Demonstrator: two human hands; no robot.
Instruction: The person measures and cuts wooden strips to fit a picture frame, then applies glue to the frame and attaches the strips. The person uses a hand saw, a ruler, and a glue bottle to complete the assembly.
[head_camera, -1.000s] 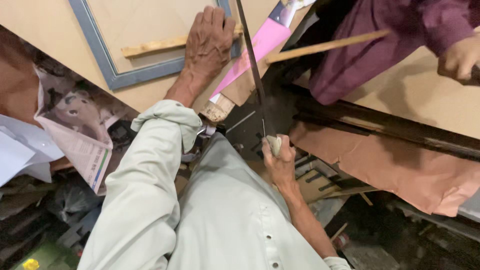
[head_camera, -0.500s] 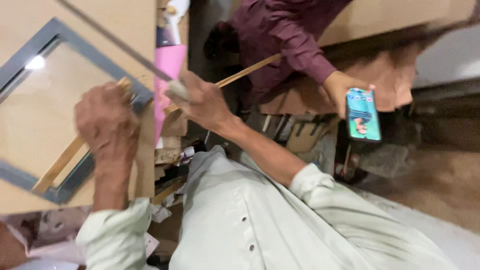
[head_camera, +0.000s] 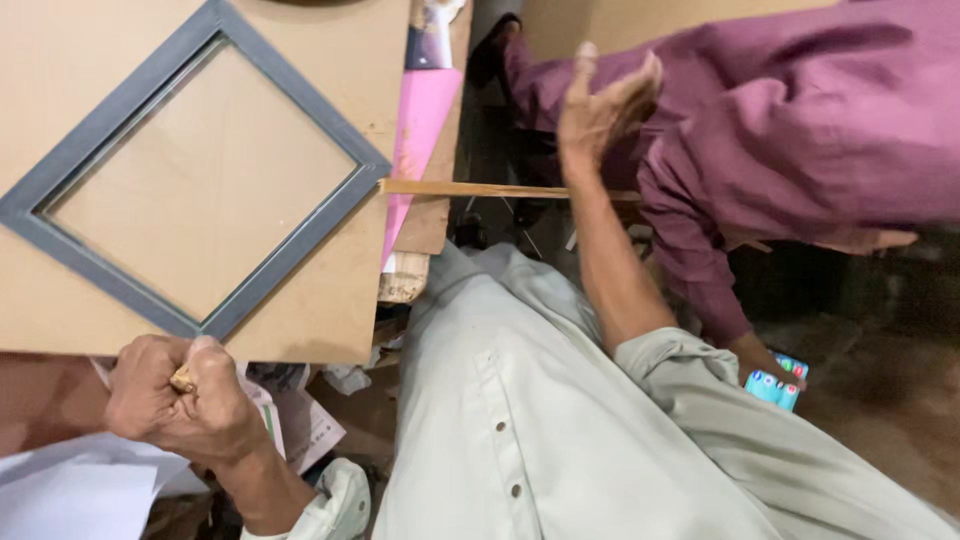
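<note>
Both hands are seen from above: the left hand (head_camera: 178, 400) is clenched in a fist around a small tan wooden piece (head_camera: 183, 380), just below the near edge of the light brown board surface (head_camera: 330, 300). The right hand (head_camera: 603, 105) is raised with fingers spread wide and nothing held, in front of a person in a maroon garment (head_camera: 800, 130). A square grey-blue wooden picture frame (head_camera: 290, 100) is laid flat on the board, turned like a diamond. A thin pale wooden strip (head_camera: 470, 188) is stretched from the frame's right corner across the gap, passing behind the right forearm. A pink sheet (head_camera: 420, 120) is tucked against the board's right edge. A teal phone (head_camera: 775, 385) is held low by the other person's hand. White papers (head_camera: 70, 490) are piled beneath the left hand.
</note>
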